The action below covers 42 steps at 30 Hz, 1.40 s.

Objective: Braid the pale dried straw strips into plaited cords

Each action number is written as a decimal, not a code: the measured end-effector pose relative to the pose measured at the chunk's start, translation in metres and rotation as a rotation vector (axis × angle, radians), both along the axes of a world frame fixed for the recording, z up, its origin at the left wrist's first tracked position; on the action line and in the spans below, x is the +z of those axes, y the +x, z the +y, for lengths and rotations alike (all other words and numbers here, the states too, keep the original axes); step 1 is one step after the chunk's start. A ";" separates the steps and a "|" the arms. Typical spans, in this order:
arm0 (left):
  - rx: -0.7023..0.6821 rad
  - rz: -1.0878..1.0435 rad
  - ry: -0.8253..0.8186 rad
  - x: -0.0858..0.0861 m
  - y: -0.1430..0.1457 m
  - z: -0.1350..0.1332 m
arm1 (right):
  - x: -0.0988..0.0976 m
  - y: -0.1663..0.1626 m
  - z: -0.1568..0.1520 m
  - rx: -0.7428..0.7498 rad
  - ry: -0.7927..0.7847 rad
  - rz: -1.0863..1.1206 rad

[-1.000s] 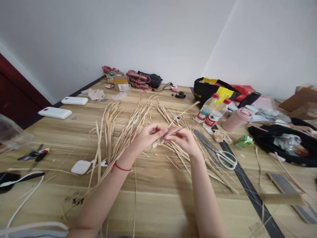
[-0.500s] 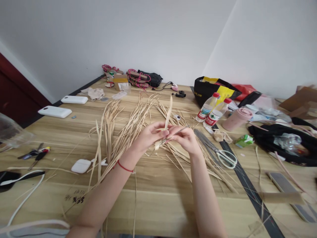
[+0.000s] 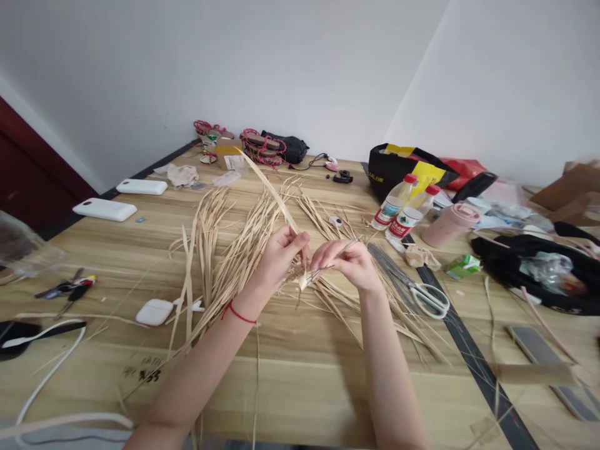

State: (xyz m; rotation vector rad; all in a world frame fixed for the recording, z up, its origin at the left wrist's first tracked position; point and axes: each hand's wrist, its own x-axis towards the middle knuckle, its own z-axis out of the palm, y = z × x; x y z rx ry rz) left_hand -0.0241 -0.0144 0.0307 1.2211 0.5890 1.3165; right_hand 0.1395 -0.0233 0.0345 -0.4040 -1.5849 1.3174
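Note:
My left hand (image 3: pixel 280 257), a red cord round its wrist, pinches a long pale flat straw strip (image 3: pixel 269 187) that slants up to the left. Between the fingers of my right hand (image 3: pixel 347 262) are thin dark wires (image 3: pixel 352 242), their ends poking out past the fingertips. Close to both sets of fingertips, a folded bit of pale strip (image 3: pixel 303 283) lies round the wire ends; how it is wound is too small to tell. Beneath and behind the hands, dried straw strips (image 3: pixel 244 244) spread over the wooden table (image 3: pixel 300 387).
Scissors (image 3: pixel 429 300) lie beside more grey wires (image 3: pixel 387 262) to the right. Further back stand two water bottles (image 3: pixel 405 215), a pink cup (image 3: pixel 452 224) and a black-yellow bag (image 3: pixel 391 169). A white earphone case (image 3: pixel 154 312) and keys (image 3: pixel 70 287) are at left.
The straw strip has swung from nearly upright to a leftward slant, and more of its length shows. My left hand has turned slightly; the right still grips the wires.

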 end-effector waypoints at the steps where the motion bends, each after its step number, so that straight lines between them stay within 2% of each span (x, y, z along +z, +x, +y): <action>1: -0.056 -0.007 0.027 0.001 -0.001 0.000 | -0.001 0.001 0.001 -0.007 0.001 0.006; 6: -0.315 0.082 0.105 0.005 -0.014 0.004 | -0.009 0.006 0.007 -0.033 0.019 0.044; 10: -0.382 0.200 0.125 0.008 -0.023 0.006 | -0.012 0.008 0.009 -0.005 0.019 0.037; 20: -0.253 0.254 0.110 0.019 -0.024 -0.007 | -0.004 0.011 0.005 -0.003 0.050 -0.012; 26: -0.152 0.240 0.081 0.027 -0.018 -0.018 | -0.007 0.012 0.006 0.000 0.057 0.028; 33: -0.072 0.185 -0.074 0.024 -0.002 -0.022 | -0.014 0.017 0.011 -0.023 0.042 0.044; 39: -0.077 0.079 -0.134 0.024 0.005 -0.023 | -0.020 0.016 0.014 -0.057 -0.003 0.088; 42: -0.039 0.048 -0.115 0.025 0.008 -0.026 | -0.021 0.013 0.014 -0.061 -0.016 0.133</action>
